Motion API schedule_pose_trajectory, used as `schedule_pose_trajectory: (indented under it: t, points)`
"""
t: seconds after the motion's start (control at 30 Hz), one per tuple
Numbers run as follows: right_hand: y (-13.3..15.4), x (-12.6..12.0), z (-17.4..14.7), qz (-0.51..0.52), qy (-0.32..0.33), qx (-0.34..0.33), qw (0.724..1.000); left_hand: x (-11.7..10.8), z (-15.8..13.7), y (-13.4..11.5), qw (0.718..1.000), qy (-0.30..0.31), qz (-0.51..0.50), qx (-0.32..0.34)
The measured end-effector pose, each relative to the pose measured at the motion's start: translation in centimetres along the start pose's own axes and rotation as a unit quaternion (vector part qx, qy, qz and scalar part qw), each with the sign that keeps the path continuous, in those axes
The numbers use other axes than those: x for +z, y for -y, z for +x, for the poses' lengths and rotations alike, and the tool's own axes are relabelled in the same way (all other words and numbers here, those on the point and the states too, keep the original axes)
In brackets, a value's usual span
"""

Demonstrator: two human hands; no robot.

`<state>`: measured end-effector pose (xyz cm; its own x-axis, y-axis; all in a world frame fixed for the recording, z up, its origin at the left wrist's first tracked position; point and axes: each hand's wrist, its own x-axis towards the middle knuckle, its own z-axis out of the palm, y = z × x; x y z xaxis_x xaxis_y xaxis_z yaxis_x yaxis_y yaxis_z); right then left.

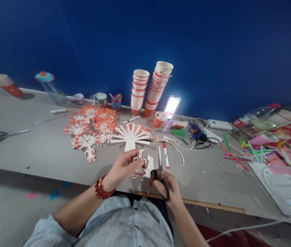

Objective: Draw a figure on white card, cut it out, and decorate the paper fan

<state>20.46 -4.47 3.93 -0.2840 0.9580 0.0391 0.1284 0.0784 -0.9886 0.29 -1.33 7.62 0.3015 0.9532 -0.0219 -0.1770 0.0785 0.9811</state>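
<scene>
Deep blue wall point(96, 41) and red-and-white banded cup stacks point(157, 89) at twelve o'clock; orange-tipped white paper cutouts point(87, 127) at nine; white paper figure point(140, 170) outlined in dark red at six; black-handled scissors point(161, 168) at five.

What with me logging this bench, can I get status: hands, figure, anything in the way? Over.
Left hand pinching paper figure. Right hand holding scissors, blades parted. Red-and-white marker close beside blades, possibly in the way.

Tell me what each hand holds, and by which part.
Left hand: a paper cutout, pinched at its upper part. Right hand: scissors, by the handle loops.
</scene>
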Motion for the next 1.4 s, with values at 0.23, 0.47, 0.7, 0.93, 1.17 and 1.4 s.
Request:
schedule_pose_trajectory:
  t: [0.23,0.47,0.7,0.93,1.17,1.4]
  points:
    - [1.3,2.0,1.4,0.1,-0.11,0.017,0.989,0.8,-0.1,0.1,1.0,-0.003,0.001,0.023]
    - [1.4,2.6,2.1,0.112,-0.119,0.013,0.986,1.1,-0.1,0.0,1.0,-0.001,0.014,0.02]
    - [1.6,2.6,2.1,0.124,-0.122,0.005,0.985,0.6,-0.3,0.3,0.999,-0.043,-0.003,0.004]
    - [1.6,2.6,2.2,0.13,-0.105,0.014,0.986,0.6,-0.4,0.2,1.0,-0.005,-0.031,-0.004]
    - [1.8,2.1,2.1,0.064,-0.104,-0.007,0.993,-0.2,-0.4,0.4,0.999,-0.041,-0.008,0.029]
    - [2.3,2.0,2.1,0.032,-0.091,-0.006,0.995,-0.4,-0.2,-0.1,0.999,0.004,0.035,0.011]
